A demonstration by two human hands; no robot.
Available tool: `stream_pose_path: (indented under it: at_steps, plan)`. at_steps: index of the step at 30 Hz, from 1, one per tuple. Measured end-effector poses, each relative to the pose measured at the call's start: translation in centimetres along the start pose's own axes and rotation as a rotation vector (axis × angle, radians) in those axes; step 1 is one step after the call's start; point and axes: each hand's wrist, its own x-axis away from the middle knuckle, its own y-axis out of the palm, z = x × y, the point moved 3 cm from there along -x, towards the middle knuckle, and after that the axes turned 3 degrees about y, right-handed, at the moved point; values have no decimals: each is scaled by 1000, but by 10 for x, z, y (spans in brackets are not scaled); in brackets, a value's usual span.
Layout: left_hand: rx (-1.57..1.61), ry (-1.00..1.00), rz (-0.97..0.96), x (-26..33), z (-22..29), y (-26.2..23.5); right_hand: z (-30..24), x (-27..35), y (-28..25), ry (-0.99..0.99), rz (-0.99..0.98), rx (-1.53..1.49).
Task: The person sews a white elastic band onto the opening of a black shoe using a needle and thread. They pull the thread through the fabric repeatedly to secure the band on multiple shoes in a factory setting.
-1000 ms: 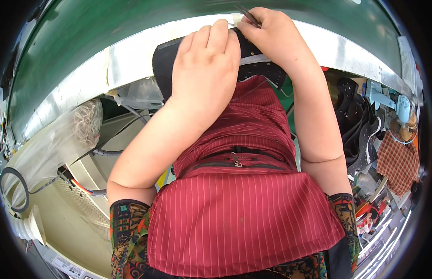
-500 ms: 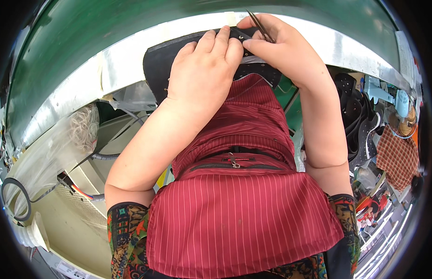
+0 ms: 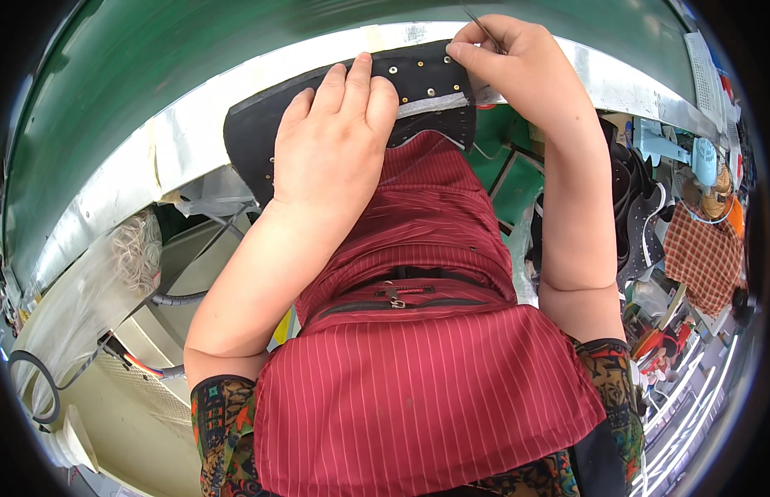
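Note:
A black sheet of material [image 3: 244, 132], set with small metal eyelets or studs and a grey strip, lies across the pale bench edge and hangs over its near side. My left hand [image 3: 335, 137] rests flat on it, fingers stretched toward its far edge. At the sheet's far right corner is my right hand [image 3: 513, 62], thumb and fingers closed around dark, thin-pointed tweezers [image 3: 482, 31]. The thumb tip is close to that corner; whether it also pinches the material, I cannot tell. A red pinstriped apron [image 3: 426, 389] covers my lap below the sheet.
The green bench top [image 3: 260, 33] has a pale metal border [image 3: 120, 186]. To the left are a clear plastic bag [image 3: 86, 290] with tangled cord [image 3: 136, 257] and some cables. More black studded pieces [image 3: 629, 207], a light-blue fan [image 3: 704, 161] and a checked cloth [image 3: 701, 261] are at the right.
The sheet and my left hand have shifted left. My right hand has moved right and slightly farther off, still with the tweezers, exposing the row of metal studs between the hands.

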Motion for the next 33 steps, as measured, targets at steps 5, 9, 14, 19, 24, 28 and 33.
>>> stream_pose_path:
  at_steps: [5, 9, 14, 19, 24, 28, 33]
  plan:
    - [-17, -15, -19, -1, 1, 1, -21, -1, -4, 85, -8, 1]
    - [3, -21, -8, -5, 2, 0, 10, -13, 6, 82, 30, 3]
    - [-75, -4, -131, -12, 4, 0, 4, -13, 8, 77, 57, 76]
    - [-84, 4, -180, -17, 4, -3, -18, -14, 1, 116, -46, 156]
    - [-20, -41, -156, -31, 7, -5, -18, -12, -6, 77, -59, 124]
    - [21, -31, -192, -39, 2, -7, 20, -22, 5, -71, 83, 230]
    - [442, -179, 52, -46, -9, 7, 24, -10, 7, -115, 158, 72]
